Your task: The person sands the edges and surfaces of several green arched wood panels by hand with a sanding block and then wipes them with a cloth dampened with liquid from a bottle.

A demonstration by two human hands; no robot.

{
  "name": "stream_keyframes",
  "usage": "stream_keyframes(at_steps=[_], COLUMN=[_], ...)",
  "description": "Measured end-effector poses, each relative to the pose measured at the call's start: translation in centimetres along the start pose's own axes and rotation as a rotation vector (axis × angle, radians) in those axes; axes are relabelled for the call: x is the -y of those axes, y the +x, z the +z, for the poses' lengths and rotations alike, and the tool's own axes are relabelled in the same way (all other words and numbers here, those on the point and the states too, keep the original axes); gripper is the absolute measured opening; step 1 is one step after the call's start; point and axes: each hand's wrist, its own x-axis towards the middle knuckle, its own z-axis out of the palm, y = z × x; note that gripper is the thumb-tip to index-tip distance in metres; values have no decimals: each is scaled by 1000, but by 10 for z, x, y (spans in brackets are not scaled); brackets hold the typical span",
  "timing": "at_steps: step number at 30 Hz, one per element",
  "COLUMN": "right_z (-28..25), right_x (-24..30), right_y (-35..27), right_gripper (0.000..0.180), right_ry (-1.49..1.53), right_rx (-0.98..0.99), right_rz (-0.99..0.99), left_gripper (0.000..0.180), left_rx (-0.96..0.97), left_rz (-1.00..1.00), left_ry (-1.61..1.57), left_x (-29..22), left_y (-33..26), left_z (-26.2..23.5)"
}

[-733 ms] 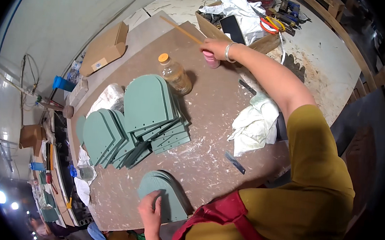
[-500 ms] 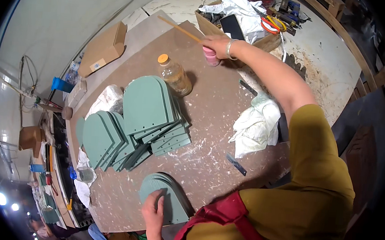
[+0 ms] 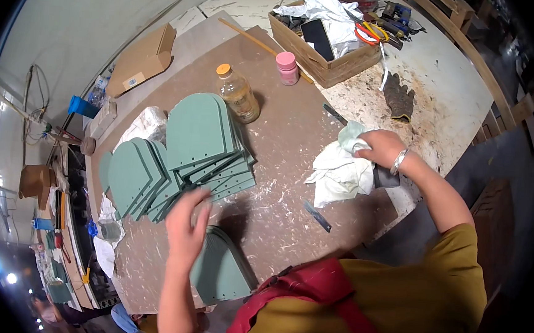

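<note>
My right hand [image 3: 381,148] grips the top of a crumpled white cloth [image 3: 342,175] with a pale green tint, at the right of the brown table. My left hand [image 3: 187,223], its thumb apart from the fingers and slightly blurred, hangs empty at the front of the larger pile of green arch-shaped panels [image 3: 199,124]. More such panels [image 3: 133,176] lean in a fanned stack at the pile's left. Close to my body lies a smaller stack of green panels [image 3: 223,265], just right of my left wrist. A dark flat strip [image 3: 317,216] lies below the cloth.
Behind the panels stand a bottle with an orange cap [image 3: 239,96] and a pink-lidded jar [image 3: 287,69], beside a thin wooden stick [image 3: 246,36]. A wooden box [image 3: 323,65] holds cloths, a phone and scissors. A dark glove [image 3: 398,98] and a cardboard box [image 3: 141,59] lie farther out.
My right hand has left the pink jar and come back to the white cloth, taking hold of it. My left hand has lifted off the near stack and moved forward, toward the larger pile.
</note>
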Motion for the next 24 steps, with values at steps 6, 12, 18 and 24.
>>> stream_keyframes(at_steps=[6,12,18,24], right_z=[-29,4,24,80], right_x=[33,34,25,25], right_y=[-45,-72,-96,-115], right_gripper=[15,17,41,66], right_ry=[372,11,334,158], right_rx=[-506,-220,-120,-245], right_rz=[-260,-301,-505,13], left_gripper=[30,54,51,34], left_rx=[-71,24,246,159], left_rz=[34,292,225,257], left_ry=[-68,406,506,456], left_x=[2,-1,19,23], left_y=[127,208,234,245], left_z=[-9,23,56,68])
